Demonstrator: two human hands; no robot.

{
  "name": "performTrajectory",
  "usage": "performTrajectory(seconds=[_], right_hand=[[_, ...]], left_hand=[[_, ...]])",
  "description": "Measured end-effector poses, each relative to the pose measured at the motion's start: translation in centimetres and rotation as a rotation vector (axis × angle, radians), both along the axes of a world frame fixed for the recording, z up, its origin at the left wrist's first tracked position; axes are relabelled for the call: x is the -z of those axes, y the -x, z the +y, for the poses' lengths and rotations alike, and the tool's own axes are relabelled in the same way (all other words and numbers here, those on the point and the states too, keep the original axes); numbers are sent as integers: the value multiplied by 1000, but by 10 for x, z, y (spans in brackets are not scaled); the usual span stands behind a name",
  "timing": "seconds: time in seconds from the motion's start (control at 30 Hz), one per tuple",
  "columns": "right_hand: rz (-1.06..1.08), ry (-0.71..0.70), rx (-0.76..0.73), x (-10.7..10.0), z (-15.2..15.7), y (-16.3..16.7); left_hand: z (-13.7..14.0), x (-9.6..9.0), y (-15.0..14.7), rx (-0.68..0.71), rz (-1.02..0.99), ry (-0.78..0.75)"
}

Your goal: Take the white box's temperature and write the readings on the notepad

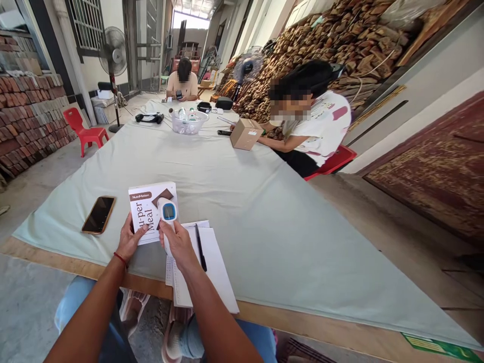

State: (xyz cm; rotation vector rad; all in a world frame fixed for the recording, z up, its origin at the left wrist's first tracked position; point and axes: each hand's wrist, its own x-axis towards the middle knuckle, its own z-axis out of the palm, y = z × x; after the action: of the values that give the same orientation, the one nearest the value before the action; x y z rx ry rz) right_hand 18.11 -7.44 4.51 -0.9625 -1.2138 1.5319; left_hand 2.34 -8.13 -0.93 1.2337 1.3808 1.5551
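Nearest, the right hand (180, 245) has its grip wrapped tight round the handle of a white thermometer gun (167, 212), whose small blue screen faces the camera and whose head lies against the white box (151, 210). Just left of it, the left hand (130, 241) pinches the lower left corner of that box, fingers curled on the edge, a red band at the wrist; the box stands tilted on the pale green cloth of the desk (264, 212) near its front edge. Under the right wrist lie white sheets of paper (215, 267) with a black pen (200, 247) on them, overhanging the desk's rim. A phone (99, 215) lies flat, left of the box and apart from it. Farther along, a clear bowl (188, 122) sits mid-desk, and a seated person has arms round a cardboard box (245, 133). At the far end another person sits.
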Motion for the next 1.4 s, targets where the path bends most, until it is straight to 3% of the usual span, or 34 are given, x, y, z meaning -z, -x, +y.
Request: performTrajectory(seconds=[0.17, 0.33, 0.5, 0.67, 0.73, 0.83, 0.9, 0.97, 1.1, 1.27, 1.4], right_hand=[[43, 13, 12, -8, -20, -24], [-91, -10, 139, 3, -46, -79], [-201, -28, 303, 14, -58, -127], [-164, -10, 351, 13, -62, -149], [-153, 1, 362, 13, -64, -152], [-167, 7, 368, 18, -63, -155], [-204, -11, 378, 23, -59, -158], [-301, -42, 397, 29, -53, -163], [-723, -135, 427, 43, -30, -174], [-1278, -281, 397, 63, 4, -181], [-1435, -345, 409, 74, 18, -184]], left_hand=[[0, 5, 2, -82, -55, 2], [4, 3, 4, -204, -66, -68], [40, -4, 6, -331, 33, -199], [81, -4, 6, -267, 132, -194], [89, 0, 8, -370, 237, -175], [89, 10, 10, -631, 329, -137], [80, 18, 11, -689, 330, -85], [65, 25, 8, -611, 383, -29], [32, 27, -7, -104, 696, -116], [19, 16, -26, 66, 1001, -170], [16, 11, -32, 185, 1159, -127]])
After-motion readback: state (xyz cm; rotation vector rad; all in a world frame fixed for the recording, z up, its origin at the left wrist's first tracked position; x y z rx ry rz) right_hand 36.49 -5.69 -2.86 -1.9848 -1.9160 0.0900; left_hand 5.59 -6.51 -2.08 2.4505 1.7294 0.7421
